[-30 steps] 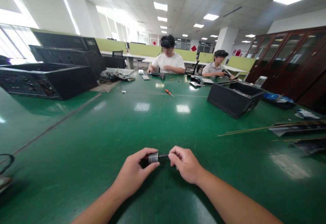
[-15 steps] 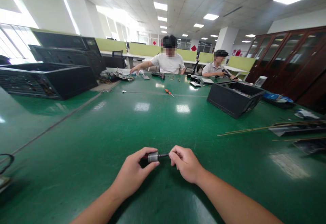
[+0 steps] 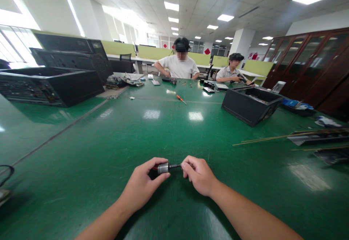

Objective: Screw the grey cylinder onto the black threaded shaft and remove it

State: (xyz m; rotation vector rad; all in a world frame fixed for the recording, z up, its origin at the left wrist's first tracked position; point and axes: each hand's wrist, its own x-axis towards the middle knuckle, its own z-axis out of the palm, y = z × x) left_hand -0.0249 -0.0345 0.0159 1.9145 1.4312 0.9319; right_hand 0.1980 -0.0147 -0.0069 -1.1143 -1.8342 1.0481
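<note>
1. On green tabletop's near side [image 3: 163, 134], left hand [image 3: 140, 185] grips motor-like metal cylinder [image 3: 163, 168], likely keeping its right end clear.
2. Dark shaft [image 3: 173, 166] sits between hands, points right.
3. Right hand [image 3: 201, 178] pinches shaft tip, probably steadying it.

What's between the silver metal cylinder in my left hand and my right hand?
In the head view, a thin dark rod runs from the silver metal cylinder in your left hand to your right hand.

Left hand [image 3: 142, 182] holds the silver cylinder [image 3: 163, 168] between thumb and fingers; right hand [image 3: 201, 177], curled, pinches at the cylinder's right end; forearms [image 3: 251, 209] converge toward the cylinder.
</note>
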